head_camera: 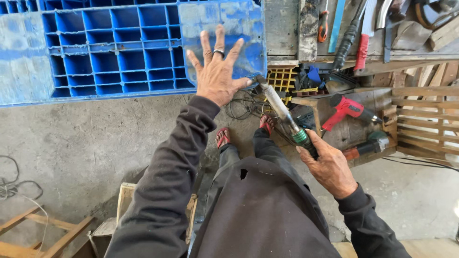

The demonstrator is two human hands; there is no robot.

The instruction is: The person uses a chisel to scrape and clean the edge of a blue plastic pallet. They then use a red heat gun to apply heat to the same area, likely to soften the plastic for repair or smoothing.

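My left hand lies flat with fingers spread on the worn corner panel of a blue plastic pallet. It wears a ring. My right hand grips the handle of a long hot-air welding tool with a metal barrel and a green collar. The tool's nozzle tip touches the pallet's lower edge just right of my left thumb. My legs and red sandals show below on the concrete floor.
A workbench at upper right carries hand tools. A red heat gun and a power tool lie on the floor by a wooden pallet. Yellow crate, loose cables, wooden frames at lower left.
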